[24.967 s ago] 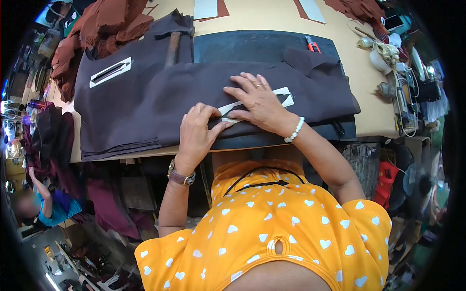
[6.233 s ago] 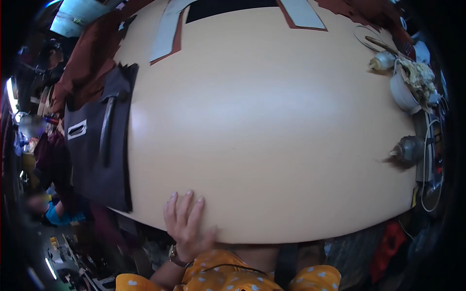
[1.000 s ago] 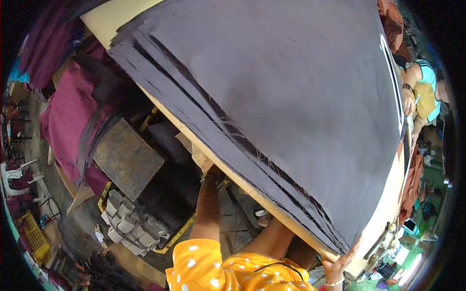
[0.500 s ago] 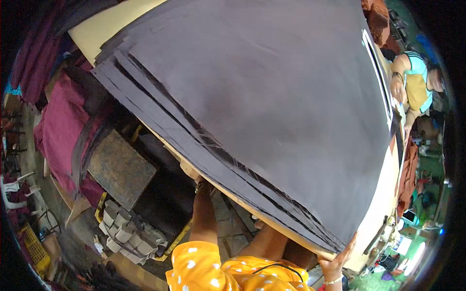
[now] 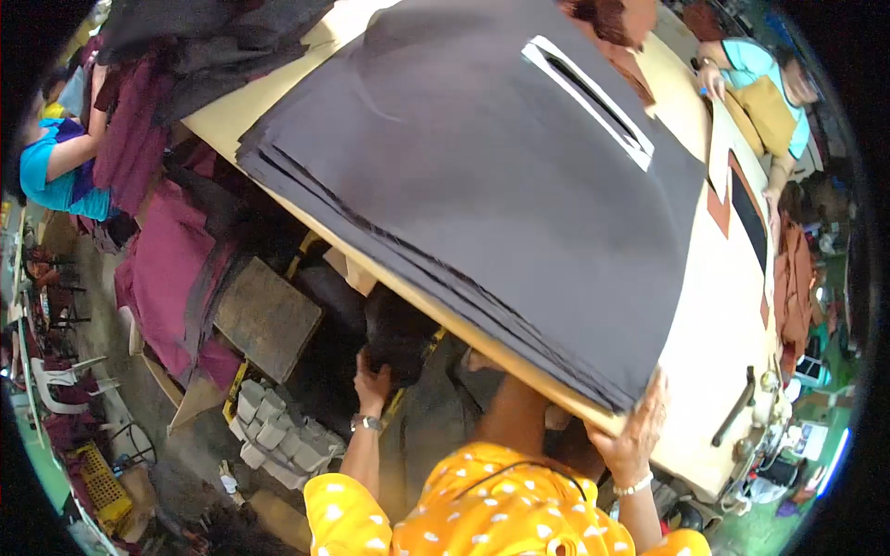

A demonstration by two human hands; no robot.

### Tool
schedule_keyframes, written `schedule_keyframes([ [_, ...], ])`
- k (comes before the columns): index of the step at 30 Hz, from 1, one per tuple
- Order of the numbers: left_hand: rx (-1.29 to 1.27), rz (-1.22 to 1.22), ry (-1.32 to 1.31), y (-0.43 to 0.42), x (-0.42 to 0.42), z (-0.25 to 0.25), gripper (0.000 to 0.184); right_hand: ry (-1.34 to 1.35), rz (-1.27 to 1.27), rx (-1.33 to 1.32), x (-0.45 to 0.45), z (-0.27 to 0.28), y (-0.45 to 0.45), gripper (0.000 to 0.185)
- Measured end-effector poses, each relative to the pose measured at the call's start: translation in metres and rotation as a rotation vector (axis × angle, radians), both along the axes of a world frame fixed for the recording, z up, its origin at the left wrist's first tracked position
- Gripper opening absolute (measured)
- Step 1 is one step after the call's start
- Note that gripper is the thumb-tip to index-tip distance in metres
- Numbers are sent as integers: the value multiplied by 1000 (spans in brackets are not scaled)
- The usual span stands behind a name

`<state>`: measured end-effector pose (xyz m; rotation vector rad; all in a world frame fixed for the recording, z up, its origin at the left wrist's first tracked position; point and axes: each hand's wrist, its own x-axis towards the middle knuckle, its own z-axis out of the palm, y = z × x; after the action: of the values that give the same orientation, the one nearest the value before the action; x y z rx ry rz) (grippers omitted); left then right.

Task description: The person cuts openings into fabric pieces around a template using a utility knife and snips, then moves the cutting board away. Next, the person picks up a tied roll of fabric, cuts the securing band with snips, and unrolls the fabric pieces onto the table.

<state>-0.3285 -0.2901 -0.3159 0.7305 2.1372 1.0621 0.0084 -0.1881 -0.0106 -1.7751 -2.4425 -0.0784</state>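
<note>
A broad stack of dark grey cloth sheets (image 5: 501,204) lies on a pale tabletop (image 5: 705,371), its layered front edge running diagonally toward me. My right hand (image 5: 635,431) rests at the near corner, fingers stretched out along the side of the stack and thumb apart against the table edge. Below the table's front edge, my left hand (image 5: 373,382) is closed on a bunched dark cloth (image 5: 399,338); some of its fingers are hidden. On top of the stack lies a white slotted strip (image 5: 593,102).
A co-worker in light blue (image 5: 765,93) leans over the table's far right side. Another person in blue (image 5: 65,167) stands at far left near maroon cloth (image 5: 167,269). A worn board (image 5: 267,318) and a bundle of pale grey pieces (image 5: 283,435) sit below the table's left side.
My left hand has moved down from the table edge to the dark cloth below. My view has shifted, bringing the white strip and the person at far left into clearer sight.
</note>
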Motion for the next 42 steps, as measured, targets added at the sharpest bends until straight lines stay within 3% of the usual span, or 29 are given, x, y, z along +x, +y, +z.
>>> schedule_keyframes([
  [2, 55, 218, -161, -19, 0, 47, 64, -42, 5, -1, 4, -3, 0, 114],
  [3, -24, 465, -545, -9, 5, 134, 62, -17, 11, -10, 4, -1, -1, 112],
  [4, -19, 563, -598, -21, 9, 168, 57, -4, -5, -12, 3, -1, 0, 110],
  [6, 146, 718, -637, -64, 13, 188, 49, -18, -31, -12, 3, 0, -1, 109],
  [9, 385, 700, -854, -122, 20, 234, 45, 18, -12, 42, 1, 2, -1, 107],
  [12, 458, 827, -838, -148, 31, 288, 40, 78, 1, 57, 5, 2, -2, 107],
  [16, 667, 813, -502, -143, 52, 365, 44, 353, 26, 112, 14, -2, -4, 102],
  [18, 944, 609, -495, -149, 37, 370, 31, 580, 59, 154, 23, -5, -1, 99],
  [20, 975, 488, -292, -104, 60, 414, 49, 821, 45, 111, 24, -6, 1, 91],
  [22, 895, 389, -245, -62, 38, 403, 46, 1057, 120, 3, -8, 2, 7, 88],
  [23, 700, 366, -93, -34, 38, 396, 43, 1181, 211, -81, -36, 17, 7, 87],
  [24, 516, 336, 49, 0, 42, 386, 41, 934, 442, -34, -59, 18, 7, 88],
  [25, 458, 289, 194, 34, 33, 357, 38, 875, 731, 19, -90, 20, 7, 91],
  [26, 386, 237, 341, 57, 20, 312, 35, 836, 860, 119, -126, 12, 1, 91],
  [27, 445, 232, 415, 60, -11, 258, 35, 671, 836, 122, -146, 0, -4, 90],
  [28, 516, 242, 494, 62, -42, 220, 34, 675, 805, 138, -151, -3, -6, 83],
  [29, 299, 209, 422, 46, -36, 213, 34, 680, 781, 160, -141, 3, -6, 76],
  [30, 252, 330, 74, 37, -42, 161, 36, 685, 742, 180, -122, 9, -2, 71],
  [31, 305, 486, -115, 27, -19, 142, 38, 715, 680, 227, -97, 15, 3, 65],
  [32, 283, 524, -77, 13, -24, 75, 46, 742, 623, 276, -72, 21, 11, 60],
  [33, 240, 584, -117, 3, 5, 85, 52, 752, 532, 345, -47, 22, 19, 56],
  [34, 254, 744, -178, -6, 6, 40, 56, 727, 392, 351, -23, 22, 22, 56],
  [36, 210, 1048, -269, -27, 17, 21, 64, 581, 185, 324, 26, 13, 20, 56],
  [38, 68, 1022, -235, -46, 16, 43, 68, 494, 54, 242, 52, 5, 7, 55],
  [41, 216, 936, -264, -57, 7, 82, 67, 812, -105, 30, 54, -2, 7, 52],
  [42, 259, 913, -263, -55, 4, 93, 67, 788, -104, 46, 52, -2, 7, 52],
])
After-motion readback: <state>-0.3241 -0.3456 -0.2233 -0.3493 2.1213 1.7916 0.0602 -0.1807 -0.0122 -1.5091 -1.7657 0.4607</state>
